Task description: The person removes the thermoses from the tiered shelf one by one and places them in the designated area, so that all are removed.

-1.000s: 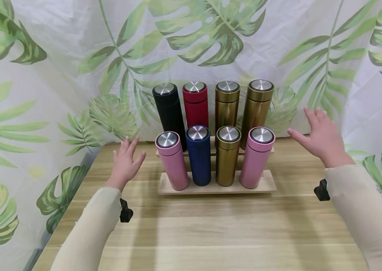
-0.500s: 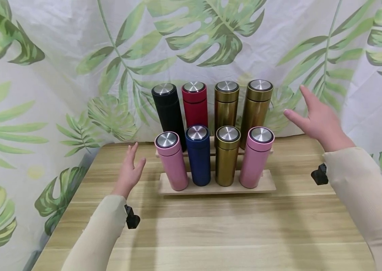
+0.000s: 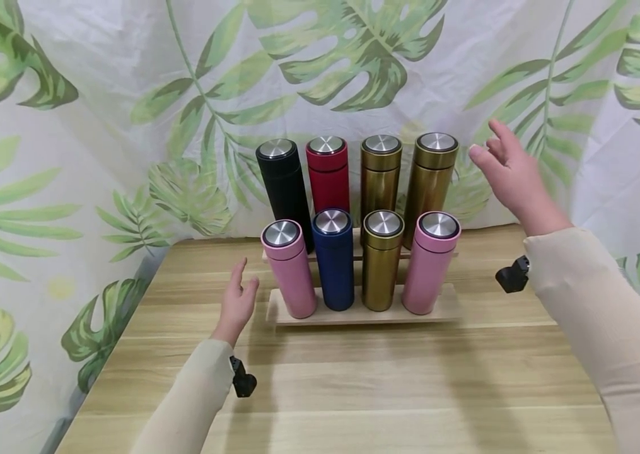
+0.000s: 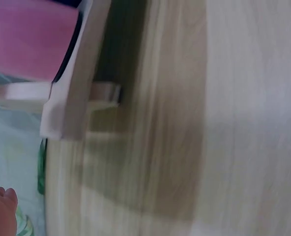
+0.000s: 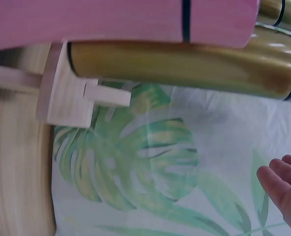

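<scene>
Left hand (image 3: pixel 237 306) holds nothing, fingers extended, near the left pink flask (image 3: pixel 292 277) but apart from it; that flask stands at the left end of the rack's (image 3: pixel 449 301) lower step, so a sideways bump could tip it into the blue flask (image 3: pixel 335 265). Right hand (image 3: pixel 507 167), also empty, thumb and forefinger spread, is near the rear right gold flask (image 3: pixel 433 176) (upper step, right end); coming in low, the wrist camera (image 3: pixel 512 275) could catch the right pink flask (image 3: pixel 429 271). Tall, narrow, close-set: one topple would probably take a neighbour. Tabletop (image 3: pixel 399 391): pale wood grain, left edge slanting, soft shadows. White cloth (image 3: pixel 110 113) with green leaves hangs at left and behind.
</scene>
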`<action>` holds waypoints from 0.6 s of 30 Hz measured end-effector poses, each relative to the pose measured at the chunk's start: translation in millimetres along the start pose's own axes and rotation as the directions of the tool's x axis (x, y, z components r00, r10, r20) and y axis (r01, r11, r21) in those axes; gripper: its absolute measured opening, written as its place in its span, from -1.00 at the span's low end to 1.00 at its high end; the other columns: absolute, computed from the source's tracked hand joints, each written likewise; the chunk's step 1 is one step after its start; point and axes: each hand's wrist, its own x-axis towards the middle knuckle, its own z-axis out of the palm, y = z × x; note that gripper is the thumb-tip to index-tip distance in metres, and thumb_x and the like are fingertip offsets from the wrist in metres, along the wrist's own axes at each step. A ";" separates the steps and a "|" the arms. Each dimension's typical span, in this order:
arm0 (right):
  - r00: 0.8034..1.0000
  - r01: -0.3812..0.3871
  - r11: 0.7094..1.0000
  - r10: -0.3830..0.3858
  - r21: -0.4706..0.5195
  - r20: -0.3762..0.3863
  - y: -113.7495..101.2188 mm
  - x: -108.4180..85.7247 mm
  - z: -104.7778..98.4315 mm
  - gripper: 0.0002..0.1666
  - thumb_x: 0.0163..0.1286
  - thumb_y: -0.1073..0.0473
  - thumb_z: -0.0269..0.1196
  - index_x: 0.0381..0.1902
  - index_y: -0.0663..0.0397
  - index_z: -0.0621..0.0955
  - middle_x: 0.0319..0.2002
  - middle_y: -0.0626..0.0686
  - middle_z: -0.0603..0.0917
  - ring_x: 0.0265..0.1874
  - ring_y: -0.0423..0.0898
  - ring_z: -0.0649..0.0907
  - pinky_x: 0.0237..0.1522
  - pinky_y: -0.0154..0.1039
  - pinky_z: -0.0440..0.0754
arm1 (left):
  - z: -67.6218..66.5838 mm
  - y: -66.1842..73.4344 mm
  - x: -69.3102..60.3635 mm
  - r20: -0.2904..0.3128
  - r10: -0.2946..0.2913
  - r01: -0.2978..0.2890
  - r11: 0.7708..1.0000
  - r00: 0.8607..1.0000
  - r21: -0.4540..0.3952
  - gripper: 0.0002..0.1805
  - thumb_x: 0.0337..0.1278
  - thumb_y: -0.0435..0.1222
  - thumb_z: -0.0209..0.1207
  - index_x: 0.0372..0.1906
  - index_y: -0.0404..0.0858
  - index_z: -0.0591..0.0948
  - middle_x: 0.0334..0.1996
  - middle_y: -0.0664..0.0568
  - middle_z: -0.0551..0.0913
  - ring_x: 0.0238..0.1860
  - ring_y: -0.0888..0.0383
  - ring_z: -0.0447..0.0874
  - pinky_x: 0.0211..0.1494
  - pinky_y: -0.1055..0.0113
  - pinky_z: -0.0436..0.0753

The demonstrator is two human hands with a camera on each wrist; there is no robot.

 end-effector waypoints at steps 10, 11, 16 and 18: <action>0.999 -0.015 0.983 0.022 0.182 -0.038 -15.6 8.9 19.5 -0.24 0.35 -0.21 -0.02 0.45 -0.29 0.05 0.37 0.20 0.22 0.33 0.05 0.26 0.29 0.09 0.28 | 29.0 -4.6 -17.2 -0.049 -0.114 0.106 0.985 0.992 -0.134 -0.48 0.33 -0.26 -0.08 0.38 -0.18 0.23 0.21 -0.30 0.37 0.17 -0.19 0.37 0.21 -0.03 0.41; 0.999 -0.012 0.979 0.021 0.204 -0.043 -16.9 9.4 21.1 -0.24 0.35 -0.20 -0.01 0.44 -0.27 0.06 0.37 0.19 0.24 0.32 0.02 0.28 0.27 0.07 0.31 | 31.7 -5.1 -18.7 -0.054 -0.126 0.117 0.983 0.991 -0.144 -0.49 0.33 -0.27 -0.08 0.37 -0.18 0.25 0.19 -0.31 0.40 0.12 -0.17 0.40 0.19 -0.02 0.42; 0.998 -0.011 0.959 0.027 0.283 -0.051 -22.9 10.9 29.0 -0.24 0.34 -0.18 0.02 0.44 -0.22 0.09 0.37 0.17 0.24 0.31 -0.03 0.30 0.25 0.02 0.34 | 41.8 -8.6 -24.0 -0.052 -0.167 0.152 0.964 0.985 -0.218 -0.53 0.36 -0.26 -0.12 0.32 -0.26 0.32 0.29 -0.22 0.32 0.28 -0.12 0.27 0.36 0.03 0.25; 0.998 -0.020 0.952 0.036 0.306 -0.048 -24.7 11.1 32.8 -0.22 0.32 -0.17 0.04 0.44 -0.20 0.10 0.38 0.18 0.22 0.31 -0.05 0.29 0.26 0.02 0.32 | 44.8 -9.0 -26.0 -0.051 -0.186 0.168 0.955 0.981 -0.243 -0.54 0.35 -0.25 -0.12 0.29 -0.28 0.35 0.32 -0.19 0.28 0.34 -0.09 0.18 0.40 0.05 0.18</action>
